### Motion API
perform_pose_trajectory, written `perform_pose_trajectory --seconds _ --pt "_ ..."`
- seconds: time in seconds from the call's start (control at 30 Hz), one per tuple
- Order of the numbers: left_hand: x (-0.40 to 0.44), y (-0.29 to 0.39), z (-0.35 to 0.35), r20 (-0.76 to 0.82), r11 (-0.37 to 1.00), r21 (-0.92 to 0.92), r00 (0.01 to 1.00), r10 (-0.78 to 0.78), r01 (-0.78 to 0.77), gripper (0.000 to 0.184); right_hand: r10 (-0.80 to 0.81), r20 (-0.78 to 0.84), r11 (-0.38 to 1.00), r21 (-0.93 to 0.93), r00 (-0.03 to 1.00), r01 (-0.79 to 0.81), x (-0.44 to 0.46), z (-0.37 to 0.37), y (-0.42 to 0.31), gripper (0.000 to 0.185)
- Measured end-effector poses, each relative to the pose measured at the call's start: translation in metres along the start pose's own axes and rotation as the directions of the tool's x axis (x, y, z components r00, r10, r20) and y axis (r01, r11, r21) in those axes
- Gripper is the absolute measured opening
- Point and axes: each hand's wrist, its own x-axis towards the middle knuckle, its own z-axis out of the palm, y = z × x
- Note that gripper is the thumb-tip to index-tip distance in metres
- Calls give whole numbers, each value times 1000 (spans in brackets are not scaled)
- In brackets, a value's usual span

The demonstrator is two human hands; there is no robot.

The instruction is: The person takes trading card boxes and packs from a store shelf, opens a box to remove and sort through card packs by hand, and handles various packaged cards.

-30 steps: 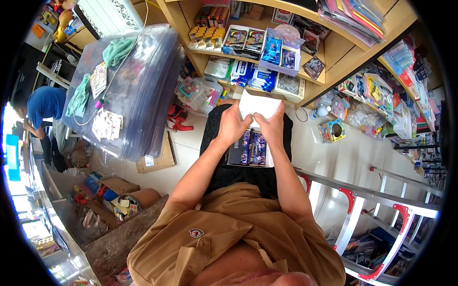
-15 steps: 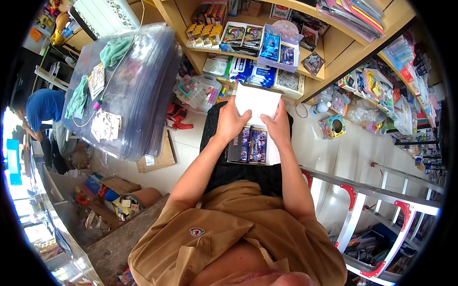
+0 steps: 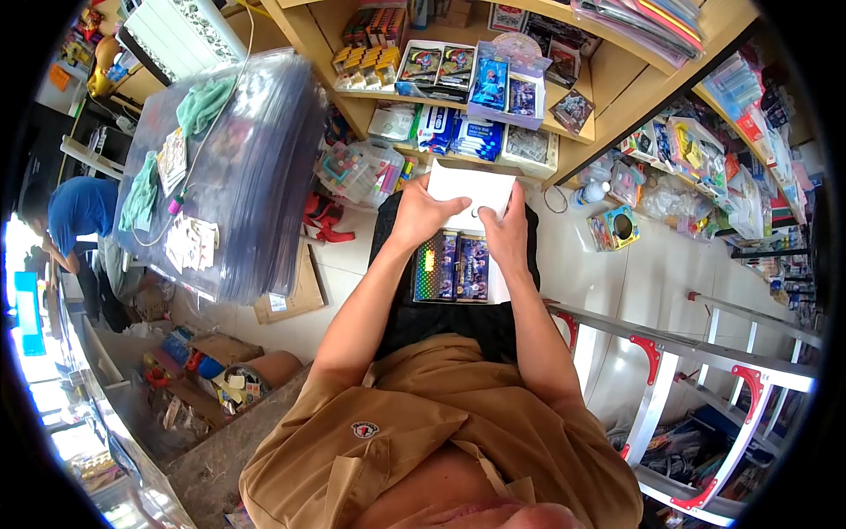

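Box (image 3: 428,267) resting on the lap, and it's open, with two rows of shiny packets (image 3: 473,268) showing inside. Up at the far side stands a white flap (image 3: 471,187), and both hands are right on it! Left hand (image 3: 425,214) has its fingers clamped on one side, thumb across the near face; right hand (image 3: 505,231) pinches the other side, thumb near the lower part, other fingers mostly hidden behind. Underneath, black trousers (image 3: 401,309). Just beyond, wooden shelves (image 3: 304,40) carry more packets and cartons. Over on the left, a stack of clear plastic sheets (image 3: 273,150) bears green cloths (image 3: 203,106), and past it someone in a blue top (image 3: 81,212) bends forward. On the right, a metal ladder (image 3: 705,354) lies over the pale floor (image 3: 573,273).
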Motion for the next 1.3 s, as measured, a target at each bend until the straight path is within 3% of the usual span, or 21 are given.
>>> perform_pose_trajectory --seconds 0.1,0.23,0.33,0.4,0.53,0.6,0.7,0.8,0.87,0.93,1.0,1.07,1.13,1.2,1.27,1.3 --pt "-3 4 6 -47 996 23 995 85 -84 36 9 -15 999 45 1000 -8 0 1 -3 67" --pt "-4 7 9 -70 997 61 996 57 -53 36 -23 -35 998 57 999 25 -5 2 -4 64" --pt "-4 1 9 -94 984 102 983 155 -146 37 -56 -31 996 63 998 58 -2 4 10 62" --pt "-6 0 10 -114 951 249 970 217 -183 40 -72 -29 994 75 997 74 -3 2 7 61" --pt "-8 3 10 -105 938 320 979 174 -132 41 -10 -58 999 32 998 12 -2 3 16 54" --pt "-7 -2 9 -121 866 451 946 301 -218 39 -25 -85 999 35 996 28 0 2 17 51" --pt "-8 -3 9 -161 846 460 912 377 -268 36 21 -61 999 32 998 -19 1 1 18 48" --pt "-8 -6 6 -188 830 503 907 376 -240 38 -114 -20 975 189 993 115 3 -3 27 46" --pt "-8 -5 5 -168 888 398 934 317 -230 36 -94 106 979 189 990 73 8 -15 31 48" --pt "-9 -6 2 -137 935 287 957 255 -207 35 -86 128 961 273 988 49 10 -20 34 46" --pt "-5 -9 -5 30 998 -28 997 65 -64 29 -145 98 909 406 985 94 5 -33 0 42" --pt "-4 -10 -13 72 998 44 996 43 -46 30 -214 95 956 227 972 188 7 -52 -22 37" --pt "-1 -17 -15 176 995 -60 980 90 -81 34 -556 159 811 -114 816 574 9 -66 -43 35" --pt "-4 -10 -19 212 998 15 976 53 -58 42 -518 205 838 -73 830 541 6 -67 -43 31" --pt "-3 -23 -22 172 997 -10 982 78 -78 49 -587 276 757 -146 761 637 6 -68 -40 30" --pt "-5 -30 -27 172 998 5 983 65 -67 62 -657 295 666 -204 693 718 5 -69 -39 29"
